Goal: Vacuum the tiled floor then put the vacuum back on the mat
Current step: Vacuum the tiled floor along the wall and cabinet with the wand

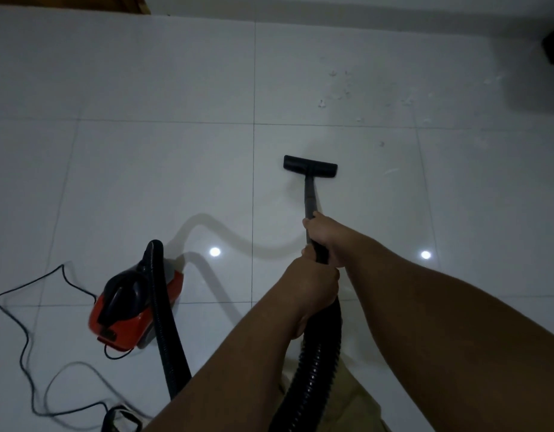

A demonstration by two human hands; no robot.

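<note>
both hands are gripping the black wand: right hand ahead, left hand behind, fingers curled round it. nozzle is resting on the tiled floor; red vacuum is sitting left.

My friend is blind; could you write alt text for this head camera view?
Both hands, left hand behind right hand, grip a black vacuum wand, its floor head on white tiles short of scattered crumbs. The red vacuum body sits left.

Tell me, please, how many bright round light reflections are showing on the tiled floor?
2. One light reflection lies just beyond the red vacuum body; the other reflection lies right of the right hand. Arms may hide more.
</note>
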